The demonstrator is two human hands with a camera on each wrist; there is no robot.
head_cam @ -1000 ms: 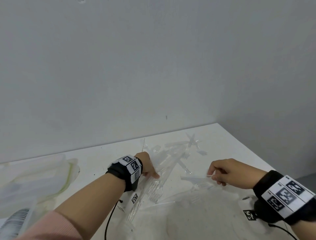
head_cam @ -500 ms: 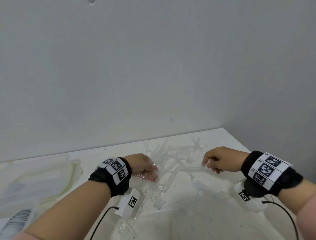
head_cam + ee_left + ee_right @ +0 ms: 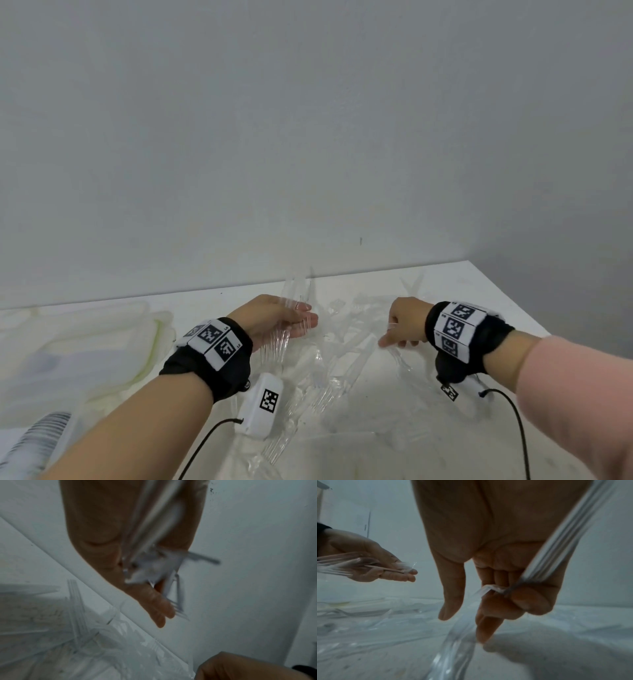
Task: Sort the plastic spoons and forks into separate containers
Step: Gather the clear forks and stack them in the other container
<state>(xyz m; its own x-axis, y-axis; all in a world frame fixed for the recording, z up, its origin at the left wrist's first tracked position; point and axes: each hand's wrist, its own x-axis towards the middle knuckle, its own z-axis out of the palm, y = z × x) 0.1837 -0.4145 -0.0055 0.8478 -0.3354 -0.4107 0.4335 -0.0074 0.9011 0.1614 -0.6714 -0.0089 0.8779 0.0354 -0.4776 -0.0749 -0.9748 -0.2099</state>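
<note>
Left hand (image 3: 274,322) raised over the desk (image 3: 479,298), palm up, fingers nearly straight, a bunch of clear forks (image 3: 291,318) lying across them; tines show in the left wrist view. Whether the thumb clamps them I cannot tell, so that grip reads as slack and apart. Right hand (image 3: 404,325) is just above the desk, its grip clamped on a stack of clear handles (image 3: 556,547) between thumb and curled fingers, index finger pointing down at the loose pile (image 3: 342,359). Forks or spoons in that stack: cannot tell, the heads are hidden.

The rest of the cutlery lies scattered on the desk between and in front of the two hands, overlapping and hard to separate by eye. Pale translucent containers (image 3: 85,349) sit at the left edge of the desk, well apart from the pile; contents are too blurred to read.

Handling, as a guess: these pieces look very light, thin, stiff but brittle, slick and see-through. They probably nest and slide against each other, so a bunch may fan out or slip. Best taken by the handle, mid-length, pinched flat side to flat side, and not by tines, which could snap or snag.

Writing: none readable. Only square black-and-white marker codes on both wristbands (image 3: 455,329) and on the small white box (image 3: 263,404) under the left wrist.
</note>
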